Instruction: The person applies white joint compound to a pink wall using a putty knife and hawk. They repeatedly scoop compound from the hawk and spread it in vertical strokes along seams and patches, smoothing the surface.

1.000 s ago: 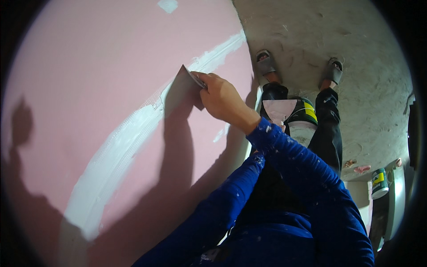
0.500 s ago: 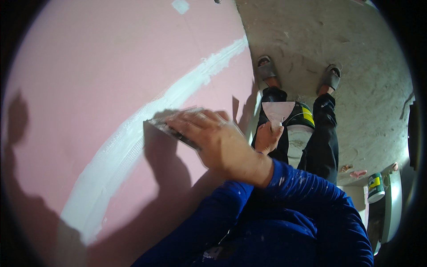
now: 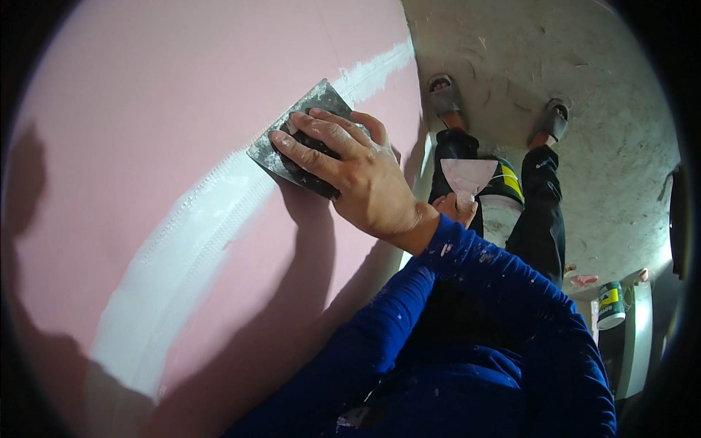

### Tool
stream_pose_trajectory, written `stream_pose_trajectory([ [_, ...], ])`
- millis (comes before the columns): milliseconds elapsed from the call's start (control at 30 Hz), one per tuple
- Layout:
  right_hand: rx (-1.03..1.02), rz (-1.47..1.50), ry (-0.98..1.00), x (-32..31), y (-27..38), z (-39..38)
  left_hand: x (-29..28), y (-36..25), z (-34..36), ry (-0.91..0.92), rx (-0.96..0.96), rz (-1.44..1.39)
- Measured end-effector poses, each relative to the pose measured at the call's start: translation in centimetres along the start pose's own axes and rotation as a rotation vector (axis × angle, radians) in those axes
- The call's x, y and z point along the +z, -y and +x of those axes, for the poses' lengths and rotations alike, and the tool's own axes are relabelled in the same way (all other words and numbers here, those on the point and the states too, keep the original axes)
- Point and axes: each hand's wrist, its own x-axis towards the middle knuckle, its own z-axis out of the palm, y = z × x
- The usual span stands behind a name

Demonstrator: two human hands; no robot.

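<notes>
My right hand (image 3: 372,175) reaches across to the pink wall board (image 3: 182,80), its fingers curled over a dark rectangular plastering trowel (image 3: 321,101) spotted with white. The trowel lies over a white band of joint compound (image 3: 186,233) that runs along the board, with mesh texture showing through it. Under my right forearm, my left hand (image 3: 454,209) grips a putty knife (image 3: 467,172), its wide blade pointing away from me and coated pale. The left palm and most of that handle are hidden.
A bucket (image 3: 505,210) with a yellow label stands between my legs, close to the putty knife. Another labelled bucket (image 3: 610,306) is at the right, beside a pale upright panel (image 3: 637,332). Pink scraps (image 3: 584,280) lie on the concrete floor (image 3: 511,66).
My right hand has slid the trowel farther up and right along the white band, and its back now shows more fully. The left hand keeps the putty knife nearly where it was.
</notes>
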Motion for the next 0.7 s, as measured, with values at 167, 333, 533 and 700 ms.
stream_pose_trajectory([
  [167, 0.114, 0.037, 0.110, -0.8, 2.1, -3.6, 0.6, 1.2, -0.2, 0.027, -0.019, -0.052],
  [333, 0.368, 0.293, 0.035, -2.5, 2.1, -4.5, -0.8, -0.2, -0.6, 0.070, -0.128, -0.045],
  [533, 0.430, 0.215, 0.139, -2.1, -1.8, 0.4, -0.4, -1.0, -1.4, -0.099, 0.027, -0.189],
  [700, 0.405, 0.160, 0.172, -2.8, 3.1, 1.2, 0.9, 1.3, -0.4, 0.017, -0.057, -0.065],
])
